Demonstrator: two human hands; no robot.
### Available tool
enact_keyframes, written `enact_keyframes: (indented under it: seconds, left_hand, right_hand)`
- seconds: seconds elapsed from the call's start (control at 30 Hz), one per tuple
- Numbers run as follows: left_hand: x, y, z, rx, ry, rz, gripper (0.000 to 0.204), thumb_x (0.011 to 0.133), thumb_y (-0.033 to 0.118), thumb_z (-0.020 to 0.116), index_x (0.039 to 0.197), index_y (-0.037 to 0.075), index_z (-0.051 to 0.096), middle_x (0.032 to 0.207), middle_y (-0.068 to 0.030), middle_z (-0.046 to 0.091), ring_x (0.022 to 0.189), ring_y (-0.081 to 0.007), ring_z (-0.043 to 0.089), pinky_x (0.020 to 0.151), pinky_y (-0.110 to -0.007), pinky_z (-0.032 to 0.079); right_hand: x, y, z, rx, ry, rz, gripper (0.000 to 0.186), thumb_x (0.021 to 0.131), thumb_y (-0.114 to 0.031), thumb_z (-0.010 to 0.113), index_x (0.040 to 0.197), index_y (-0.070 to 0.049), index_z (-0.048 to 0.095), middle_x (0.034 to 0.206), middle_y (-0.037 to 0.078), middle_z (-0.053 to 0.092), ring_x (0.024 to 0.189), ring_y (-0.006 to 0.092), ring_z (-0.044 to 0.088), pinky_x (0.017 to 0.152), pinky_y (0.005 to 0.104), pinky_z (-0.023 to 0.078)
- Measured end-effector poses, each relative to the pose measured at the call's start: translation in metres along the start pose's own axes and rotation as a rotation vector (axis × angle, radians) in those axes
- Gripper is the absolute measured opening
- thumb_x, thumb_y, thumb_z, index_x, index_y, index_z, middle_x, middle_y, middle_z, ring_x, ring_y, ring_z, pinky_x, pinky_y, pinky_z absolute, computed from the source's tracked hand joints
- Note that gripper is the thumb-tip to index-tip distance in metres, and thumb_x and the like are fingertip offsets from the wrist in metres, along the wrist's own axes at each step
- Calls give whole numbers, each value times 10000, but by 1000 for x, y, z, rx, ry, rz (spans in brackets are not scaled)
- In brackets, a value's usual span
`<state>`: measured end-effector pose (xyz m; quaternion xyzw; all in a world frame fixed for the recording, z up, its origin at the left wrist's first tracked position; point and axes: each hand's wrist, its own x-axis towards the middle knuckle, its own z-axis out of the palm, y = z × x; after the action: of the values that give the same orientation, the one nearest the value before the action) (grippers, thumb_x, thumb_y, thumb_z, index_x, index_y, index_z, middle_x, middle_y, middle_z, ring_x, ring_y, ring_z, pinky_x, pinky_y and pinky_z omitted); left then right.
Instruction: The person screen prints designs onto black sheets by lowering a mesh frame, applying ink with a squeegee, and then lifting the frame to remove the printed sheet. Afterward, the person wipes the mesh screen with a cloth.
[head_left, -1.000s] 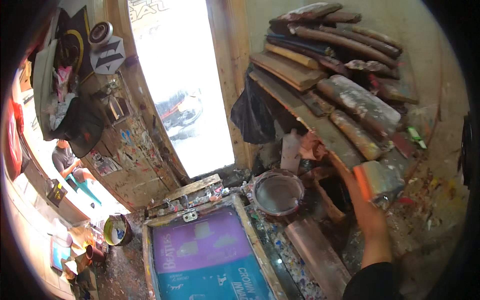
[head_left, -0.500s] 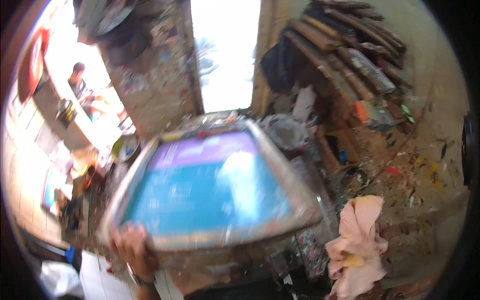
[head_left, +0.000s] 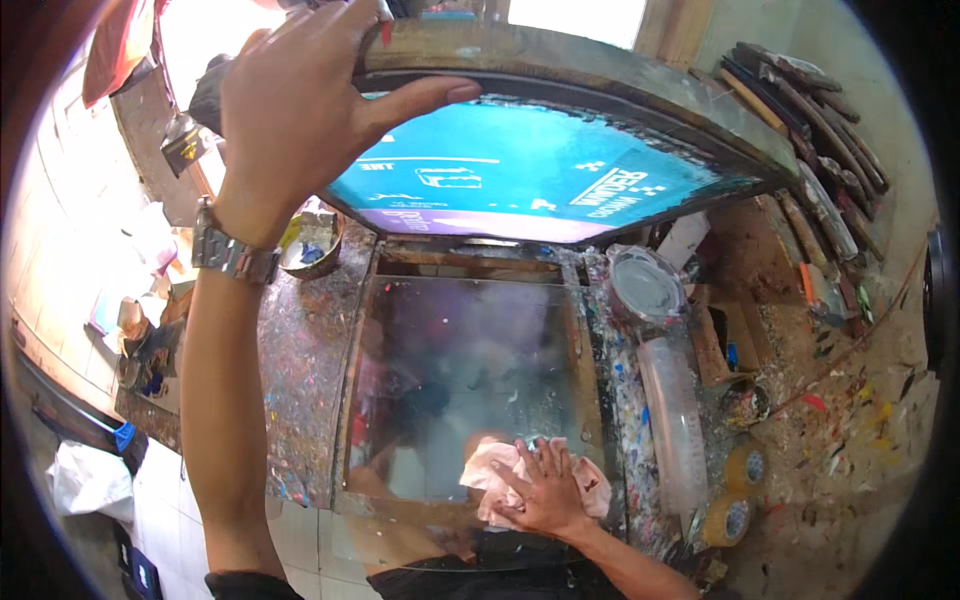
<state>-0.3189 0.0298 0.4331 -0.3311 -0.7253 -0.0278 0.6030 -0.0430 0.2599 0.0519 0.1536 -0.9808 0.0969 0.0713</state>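
Note:
My left hand (head_left: pixel 290 120) grips the top edge of a raised wooden screen frame (head_left: pixel 590 55), its thumb along the inner edge. The mesh (head_left: pixel 530 160) is turquoise with a purple band and white lettering. Beneath it is a glass plate (head_left: pixel 440 360) on a paint-stained wooden base (head_left: pixel 587 350). My right hand (head_left: pixel 545 490) lies with fingers spread on a crumpled pink cloth (head_left: pixel 485 465) near the glass's front edge. A metal watch (head_left: pixel 232 255) is on my left wrist.
A tub of grey liquid (head_left: pixel 645 285), a clear plastic length (head_left: pixel 665 430), a cardboard box (head_left: pixel 745 335) and tape rolls (head_left: pixel 740 470) line the right side. Several wooden-handled squeegees (head_left: pixel 830 150) are stacked behind. A small bucket (head_left: pixel 308 250) stands left; a white bag (head_left: pixel 85 480) is lower left.
The screen frame has swung from lying low to upright in my left hand, exposing the glass. The pink cloth has moved from the right side onto the glass, under my right hand.

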Motion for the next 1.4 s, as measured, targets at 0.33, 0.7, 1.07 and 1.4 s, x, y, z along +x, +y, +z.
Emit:
enact_keyframes:
  seconds: [0.33, 0.7, 1.07, 1.4]
  left_hand:
    - [31, -16, 31, -222, 5, -49, 878, 812, 634, 743, 1293, -86, 600, 815, -188, 729, 737, -263, 718, 681, -370, 551]
    - [36, -32, 45, -5, -224, -228, 788, 851, 721, 634, 1230, 31, 671, 991, -202, 738, 893, -340, 733, 803, -416, 551]
    - [23, -88, 62, 284, -157, 189, 777, 917, 693, 559, 1337, 41, 604, 1069, -259, 706, 965, -391, 702, 799, -448, 541]
    - [25, -18, 36, -32, -109, -210, 725, 839, 655, 704, 1055, -37, 709, 545, -104, 589, 501, -219, 594, 517, -366, 472]
  right_hand:
    - [211, 139, 37, -211, 375, 274, 702, 993, -518, 464, 1448, 16, 480, 1391, 270, 560, 1364, 485, 431, 1131, 646, 256]
    - [42, -153, 55, 354, 18, -221, 734, 1017, -535, 439, 1516, 0, 380, 1565, 231, 384, 1454, 396, 362, 1180, 653, 194]
    - [-85, -47, -5, 185, -20, 360, 676, 1014, -514, 476, 1449, 4, 480, 1553, 252, 385, 1451, 444, 335, 1206, 607, 173]
    - [138, 81, 40, -123, 303, 286, 644, 1021, -397, 472, 1413, 113, 453, 1493, 301, 439, 1411, 430, 397, 1189, 596, 222]
